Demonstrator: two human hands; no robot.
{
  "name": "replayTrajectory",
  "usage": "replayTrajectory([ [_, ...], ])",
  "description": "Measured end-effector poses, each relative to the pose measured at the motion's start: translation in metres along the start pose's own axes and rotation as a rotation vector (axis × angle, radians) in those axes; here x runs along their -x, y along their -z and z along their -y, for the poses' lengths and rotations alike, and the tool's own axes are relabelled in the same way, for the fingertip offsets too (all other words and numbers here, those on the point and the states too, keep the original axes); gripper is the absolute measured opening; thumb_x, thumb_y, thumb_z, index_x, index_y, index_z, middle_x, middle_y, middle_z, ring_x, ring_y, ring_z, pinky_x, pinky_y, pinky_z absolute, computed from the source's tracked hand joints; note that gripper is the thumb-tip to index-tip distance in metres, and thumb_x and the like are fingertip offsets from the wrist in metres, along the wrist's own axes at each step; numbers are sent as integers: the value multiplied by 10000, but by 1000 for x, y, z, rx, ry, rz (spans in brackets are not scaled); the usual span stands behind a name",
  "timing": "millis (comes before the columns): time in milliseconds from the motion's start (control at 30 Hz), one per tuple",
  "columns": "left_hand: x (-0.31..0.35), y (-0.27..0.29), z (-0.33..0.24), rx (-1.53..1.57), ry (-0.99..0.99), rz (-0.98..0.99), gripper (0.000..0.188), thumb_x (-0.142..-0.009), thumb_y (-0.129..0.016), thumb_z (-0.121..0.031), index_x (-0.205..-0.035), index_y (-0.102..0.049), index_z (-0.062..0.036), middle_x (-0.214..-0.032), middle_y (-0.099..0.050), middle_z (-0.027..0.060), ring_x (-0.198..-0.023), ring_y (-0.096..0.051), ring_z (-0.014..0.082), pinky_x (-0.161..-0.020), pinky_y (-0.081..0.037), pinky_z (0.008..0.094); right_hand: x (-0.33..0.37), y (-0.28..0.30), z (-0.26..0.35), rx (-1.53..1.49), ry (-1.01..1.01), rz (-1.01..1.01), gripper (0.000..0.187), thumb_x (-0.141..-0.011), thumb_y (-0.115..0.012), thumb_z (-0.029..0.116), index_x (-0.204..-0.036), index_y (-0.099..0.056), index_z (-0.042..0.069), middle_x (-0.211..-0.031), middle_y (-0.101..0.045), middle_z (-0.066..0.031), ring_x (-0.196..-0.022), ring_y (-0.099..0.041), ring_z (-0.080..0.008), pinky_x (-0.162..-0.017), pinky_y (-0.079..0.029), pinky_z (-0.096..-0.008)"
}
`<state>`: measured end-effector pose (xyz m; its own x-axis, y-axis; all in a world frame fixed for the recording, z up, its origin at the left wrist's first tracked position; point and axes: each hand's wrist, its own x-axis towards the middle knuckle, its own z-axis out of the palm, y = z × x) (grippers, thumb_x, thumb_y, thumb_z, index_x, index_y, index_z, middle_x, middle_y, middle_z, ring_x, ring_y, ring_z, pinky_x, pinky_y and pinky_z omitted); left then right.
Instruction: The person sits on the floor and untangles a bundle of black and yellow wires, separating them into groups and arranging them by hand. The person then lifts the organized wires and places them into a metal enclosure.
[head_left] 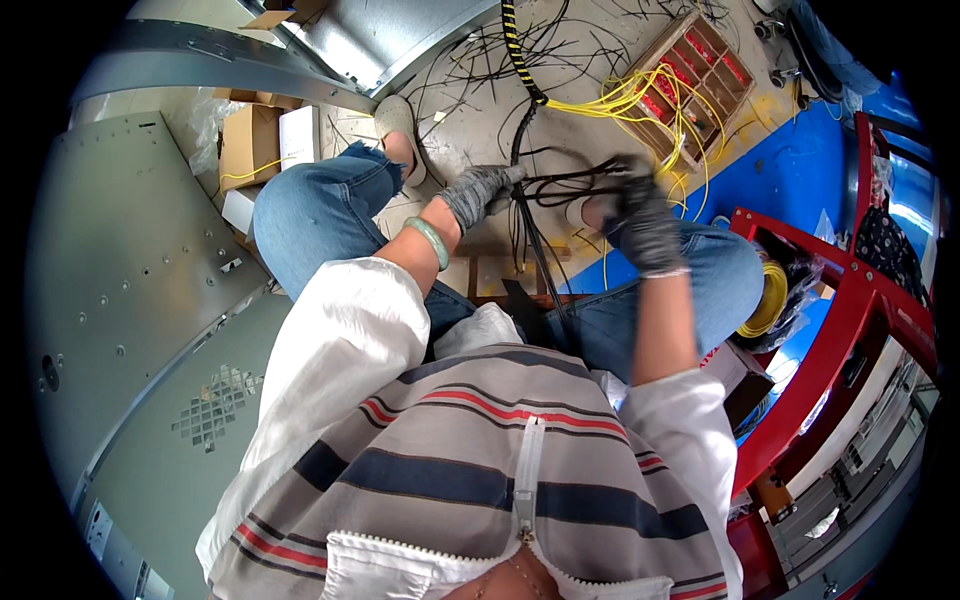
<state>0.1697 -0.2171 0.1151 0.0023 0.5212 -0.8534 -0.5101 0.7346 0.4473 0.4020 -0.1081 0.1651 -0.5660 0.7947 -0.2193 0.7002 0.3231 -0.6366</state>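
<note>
My left hand [478,198], in a grey knit glove, is closed around a bundle of black wires [517,150] between my knees. Loops of black wire [570,186] stretch from it across to my right hand [643,225]. That hand wears a darker grey glove, and its fingers, smeared by motion, close on the far end of the loops. Loose wire tails [540,255] hang below my left hand toward my lap. Above, the bundle runs into a black-and-yellow striped sleeve [514,45]. Yellow wires [590,107] branch off at the sleeve's lower end.
The yellow wires trail over a wooden compartment box [700,75] holding small red parts. Black wire offcuts [470,70] litter the floor. Grey metal panels [140,270] stand at left, beside a cardboard box [250,140]. On the right are a red metal frame [865,275] and a yellow wire coil [768,300].
</note>
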Motion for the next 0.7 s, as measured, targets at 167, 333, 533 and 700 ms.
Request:
replayTrajectory([
  [167, -12, 5, -1, 10, -61, -45, 177, -792, -601, -277, -763, -578, -104, -680, -539, -13, -564, -468, 74, -476, -394, 179, -11, 121, -1, -1320, -475, -836, 239, -828, -433, 120, -1065, -453, 125, -921, -525, -115, -805, -529, -205, -715, -465, -359],
  [333, -24, 5, 5, -639, -338, -295, 364, -772, -578, -339, -919, -603, -7, -722, -601, 99, -656, -549, 158, -662, -442, 276, -2, 87, -11, -991, -601, -766, 570, -714, -583, 38, -1230, -341, 54, -1060, -507, -140, -914, -523, -253, -752, -468, -363],
  [533, -15, 9, -3, -491, -286, -186, 318, -780, -598, -316, -835, -623, -4, -654, -574, 36, -571, -480, 114, -576, -413, 244, 10, 7, 78, -17, 63, -214, 548, -688, -615, 139, -1179, -403, 19, -1129, -468, -180, -992, -492, -304, -870, -391, -329],
  [700, 15, -18, -23, -129, -145, -74, 323, -780, -603, -335, -794, -615, -12, -644, -558, 17, -531, -454, 87, -520, -398, 228, -4, -58, 104, 129, 43, 133, 449, -684, -585, 156, -1102, -465, 41, -894, -585, -139, -815, -575, -295, -767, -443, -354],
])
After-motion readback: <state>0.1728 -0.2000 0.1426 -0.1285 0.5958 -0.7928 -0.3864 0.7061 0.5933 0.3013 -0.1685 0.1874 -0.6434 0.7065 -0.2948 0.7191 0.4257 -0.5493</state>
